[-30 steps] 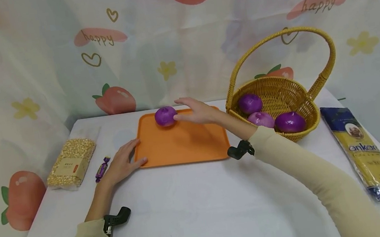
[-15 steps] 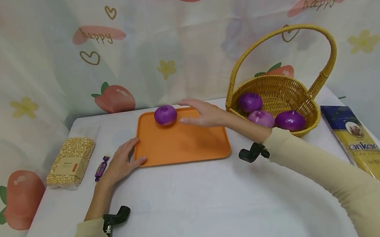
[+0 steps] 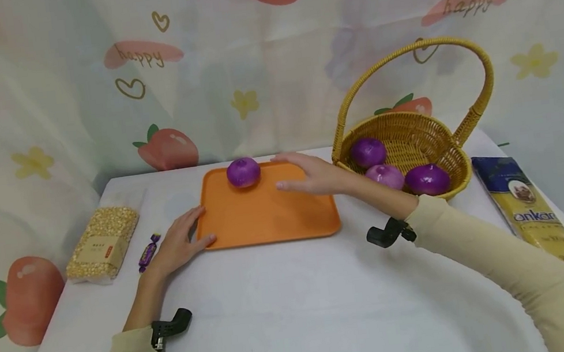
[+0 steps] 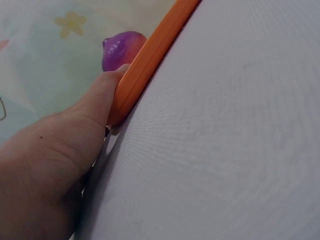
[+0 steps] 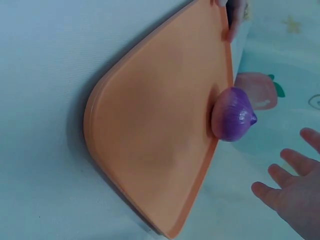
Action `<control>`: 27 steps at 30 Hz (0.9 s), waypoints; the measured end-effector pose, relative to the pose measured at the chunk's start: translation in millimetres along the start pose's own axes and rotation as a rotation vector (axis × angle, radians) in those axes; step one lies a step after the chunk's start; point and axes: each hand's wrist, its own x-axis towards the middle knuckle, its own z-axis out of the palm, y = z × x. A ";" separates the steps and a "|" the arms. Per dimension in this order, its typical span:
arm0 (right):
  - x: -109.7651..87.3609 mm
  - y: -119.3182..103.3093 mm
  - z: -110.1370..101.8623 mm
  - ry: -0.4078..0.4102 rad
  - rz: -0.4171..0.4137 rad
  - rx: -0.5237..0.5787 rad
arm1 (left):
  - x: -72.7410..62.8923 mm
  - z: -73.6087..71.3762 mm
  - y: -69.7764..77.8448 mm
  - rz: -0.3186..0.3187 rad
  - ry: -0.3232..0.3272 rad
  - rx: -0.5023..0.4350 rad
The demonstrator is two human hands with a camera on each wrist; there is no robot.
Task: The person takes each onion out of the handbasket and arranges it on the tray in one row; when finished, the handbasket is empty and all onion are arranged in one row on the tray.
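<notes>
A purple onion [image 3: 243, 173] sits near the back left of an orange tray [image 3: 266, 218]. My right hand [image 3: 315, 175] hovers over the tray's back right part, fingers spread and holding nothing, a gap to the right of the onion. In the right wrist view, its fingertips point toward the onion [image 5: 233, 114] without touching. At the tray's front left corner lies my left hand [image 3: 179, 240], its fingers along the left edge. The left wrist view shows that thumb laid straight against the tray rim [image 4: 145, 65]; the other fingers are hidden there.
A wicker basket [image 3: 414, 126] with a tall handle stands at the back right, holding three purple onions [image 3: 427, 180]. Beside it lies a blue and gold packet [image 3: 531, 205]. On the left are a bag of yellow kernels [image 3: 104, 243] and a purple wrapped candy [image 3: 148, 253].
My right hand has drawn back to the right, away from the onion, widening the gap. The left hand has stayed at the tray corner, and the onion sits where it was.
</notes>
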 end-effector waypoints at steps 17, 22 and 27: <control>-33.7 5.1 -14.4 0.015 -0.013 0.063 | -2.2 0.6 0.0 0.002 0.004 0.011; -36.0 5.7 -18.9 0.049 -0.001 0.065 | -1.6 0.9 -1.2 0.011 0.013 0.010; -37.7 7.8 -22.3 0.066 0.009 0.079 | -1.2 1.5 -0.2 0.008 0.011 0.010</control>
